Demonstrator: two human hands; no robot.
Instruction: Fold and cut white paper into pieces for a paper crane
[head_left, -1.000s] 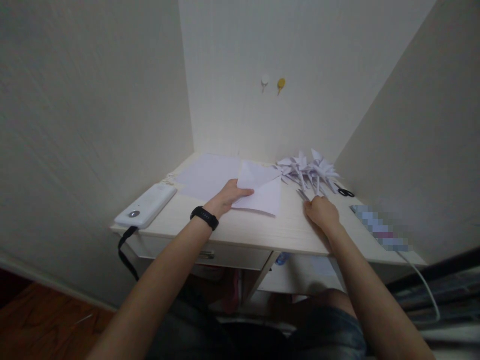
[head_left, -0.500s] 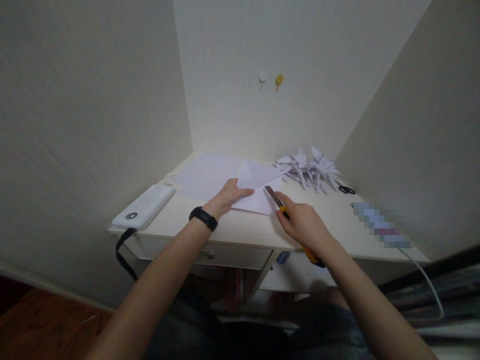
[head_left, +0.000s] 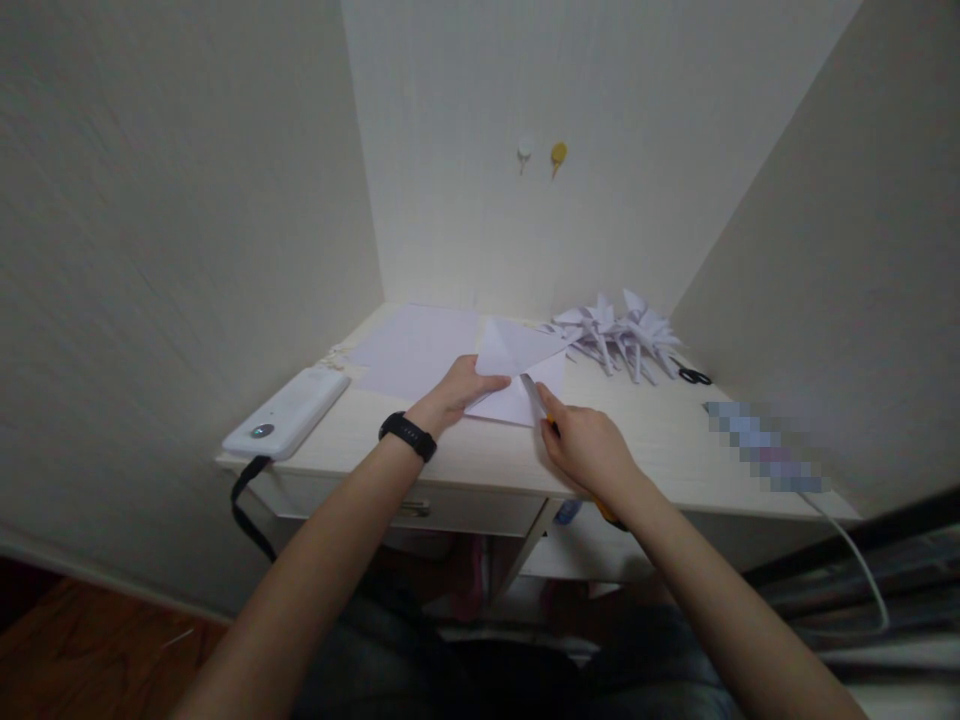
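A folded sheet of white paper (head_left: 504,345) lies near the middle of the desk, part of it raised along a crease. My left hand (head_left: 459,388) grips its left side, thumb on top and the other fingers mostly hidden. In my right hand (head_left: 594,447) is a yellow and black utility knife (head_left: 531,392), its blade out. The blade's tip touches or nearly touches the paper close to my left thumb; whether it is inside the fold, I cannot tell. Flat white sheets (head_left: 416,345) spread to the left, behind my left hand.
A pile of folded paper pinwheels (head_left: 626,335) sits against the wall at back right, with black scissors (head_left: 694,377) beside it. A white device (head_left: 289,412) with a black strap occupies the left edge. Towards the right lies a blurred-out object (head_left: 761,445) with a white cable.
My right hand has moved left and slightly forward, bringing the knife's blade to the fold by my left thumb. The left hand keeps its grip on the paper.
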